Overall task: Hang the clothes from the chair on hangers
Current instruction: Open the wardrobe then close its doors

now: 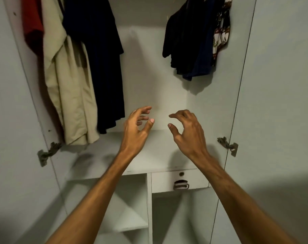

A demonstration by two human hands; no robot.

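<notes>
Clothes hang inside an open white wardrobe. On the left hang a red garment (32,27), a beige shirt (70,95) and a dark navy shirt (100,59). On the right hang dark shirts (186,41) and a patterned garment (221,30). The hangers are hidden above the frame. My left hand (137,131) and my right hand (186,131) reach into the gap between the two groups, above the shelf, with fingers loosely curled and holding nothing. No chair is in view.
A white shelf (158,150) runs below my hands. Under it sit a small drawer with a metal handle (180,185) and lower compartments (130,208). The wardrobe doors stand open at left (12,120) and right (279,103), with hinges on both sides.
</notes>
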